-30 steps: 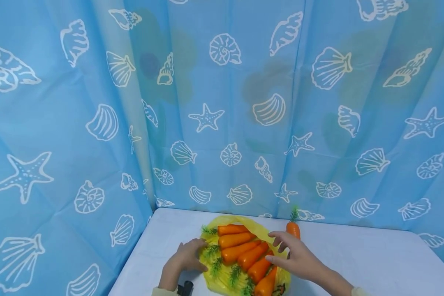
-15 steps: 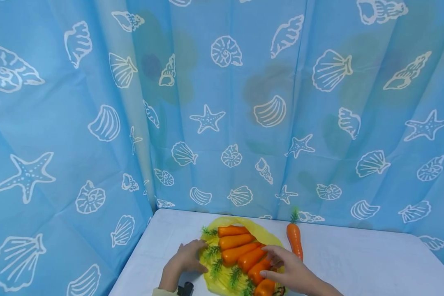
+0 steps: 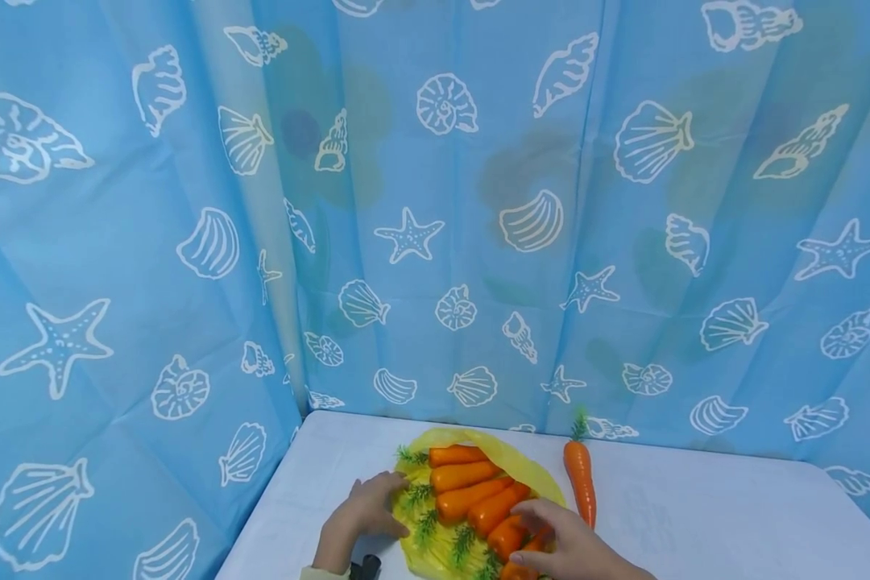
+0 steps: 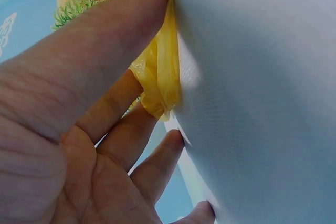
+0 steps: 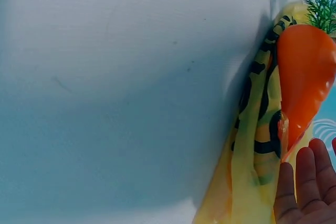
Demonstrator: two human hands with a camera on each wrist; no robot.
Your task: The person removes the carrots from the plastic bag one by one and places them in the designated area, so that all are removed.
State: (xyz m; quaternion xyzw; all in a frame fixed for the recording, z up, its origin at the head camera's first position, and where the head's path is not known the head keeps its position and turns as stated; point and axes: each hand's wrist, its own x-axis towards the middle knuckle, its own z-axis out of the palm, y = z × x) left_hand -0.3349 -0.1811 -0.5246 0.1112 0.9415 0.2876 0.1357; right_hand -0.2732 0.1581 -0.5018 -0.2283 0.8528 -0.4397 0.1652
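Blue fabric curtain (image 3: 478, 173) printed with white seashells hangs behind the white tabletop (image 3: 710, 515). On it, a thin yellow plastic bag (image 3: 525, 466) bears a row of glossy orange carrots (image 3: 474, 495). Left of the bag, the left hand (image 3: 370, 506) touches its edge, fingers spread; at its right, the right hand (image 3: 565, 536), thumb and fingers apart, is by the nearest ones. Right of the bag lies one loose green-topped orange carrot (image 3: 581, 480), nearer the right hand, long axis running away, leafy end farthest.
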